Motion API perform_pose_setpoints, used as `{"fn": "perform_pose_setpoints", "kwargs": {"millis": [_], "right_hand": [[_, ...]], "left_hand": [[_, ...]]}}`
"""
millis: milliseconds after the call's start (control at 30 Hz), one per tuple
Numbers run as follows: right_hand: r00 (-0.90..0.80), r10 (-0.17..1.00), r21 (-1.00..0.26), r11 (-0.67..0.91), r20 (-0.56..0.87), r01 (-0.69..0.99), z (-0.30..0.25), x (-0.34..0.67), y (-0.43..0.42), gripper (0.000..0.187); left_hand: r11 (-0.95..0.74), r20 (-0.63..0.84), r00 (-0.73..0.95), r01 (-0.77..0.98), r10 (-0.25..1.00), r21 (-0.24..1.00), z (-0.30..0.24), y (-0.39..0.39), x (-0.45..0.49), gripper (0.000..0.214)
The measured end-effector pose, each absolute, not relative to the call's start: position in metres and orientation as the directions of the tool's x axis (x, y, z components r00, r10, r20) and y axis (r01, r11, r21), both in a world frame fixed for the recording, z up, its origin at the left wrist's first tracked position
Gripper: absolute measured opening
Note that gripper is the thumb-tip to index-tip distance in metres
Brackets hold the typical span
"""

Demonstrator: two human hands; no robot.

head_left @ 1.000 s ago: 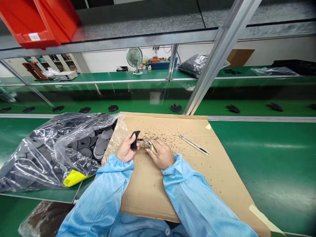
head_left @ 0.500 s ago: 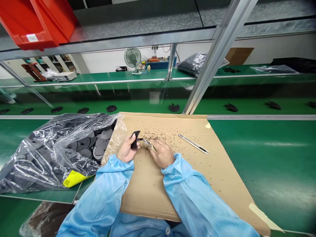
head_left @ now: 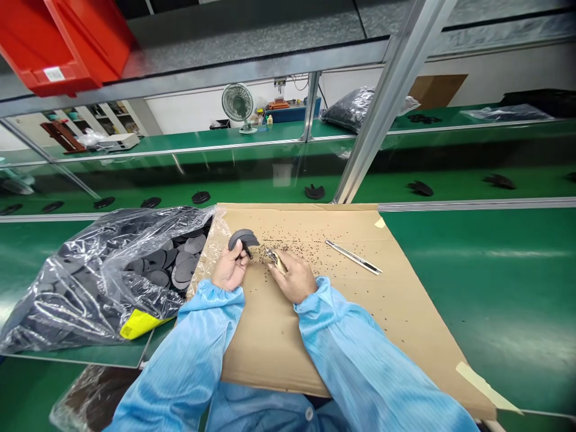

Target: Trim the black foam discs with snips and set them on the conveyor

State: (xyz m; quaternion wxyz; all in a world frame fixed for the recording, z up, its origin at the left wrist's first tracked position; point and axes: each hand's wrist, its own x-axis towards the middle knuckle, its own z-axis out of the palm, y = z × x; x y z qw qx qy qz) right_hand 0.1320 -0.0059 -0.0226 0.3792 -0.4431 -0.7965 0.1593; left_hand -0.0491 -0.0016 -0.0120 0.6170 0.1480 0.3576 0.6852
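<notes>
My left hand (head_left: 231, 270) grips a curved black plastic part (head_left: 244, 237) near its lower edge, its broad face turned up. Just to the right, my right hand (head_left: 294, 275) is closed around a pair of nippers (head_left: 275, 259) with light-coloured handles. The tool's metal tip points toward the part, with a small gap between them. Under and beyond both hands, many tiny black scraps (head_left: 292, 243) are scattered over a cardboard sheet (head_left: 265, 336). A slim utility knife (head_left: 353, 257) lies on the cardboard to the right.
On the left, a clear plastic bag (head_left: 81, 288) holds many dark round parts (head_left: 182, 267). Behind the cardboard, black parts (head_left: 314, 191) sit spaced along a green belt (head_left: 270, 180). A slanted metal post (head_left: 382, 126) rises at the cardboard's far edge. A red bin (head_left: 67, 54) stands on the shelf above.
My left hand has turned the black part from edge-on to broad face up. The nippers' tip has come away from the part. The view has shifted slightly.
</notes>
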Motion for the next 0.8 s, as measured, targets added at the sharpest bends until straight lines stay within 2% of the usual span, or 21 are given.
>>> {"fn": "perform_pose_setpoints", "kwargs": {"millis": [233, 367, 567, 800], "right_hand": [[-0.387, 0.805, -0.57, 0.592, 0.449, 0.57, -0.023, 0.13, -0.008, 0.032], [-0.473, 0.779, -0.56, 0.626, 0.411, 0.543, -0.02, 0.129, -0.011, 0.033], [-0.536, 0.758, -0.542, 0.646, 0.372, 0.537, -0.015, 0.128, -0.012, 0.033], [-0.557, 0.756, -0.492, 0.65, 0.344, 0.579, -0.015, 0.128, -0.012, 0.034]], "left_hand": [[0.226, -0.342, -0.007, -0.739, 0.94, 0.634, -0.005, -0.005, -0.049, 0.017], [0.277, -0.329, 0.089, -0.761, 0.94, 0.587, -0.002, -0.007, -0.049, 0.018], [0.304, -0.346, 0.083, -0.692, 0.935, 0.655, -0.002, -0.008, -0.046, 0.011], [0.31, -0.339, 0.073, -0.617, 0.938, 0.723, -0.003, -0.008, -0.043, 0.024]]}}
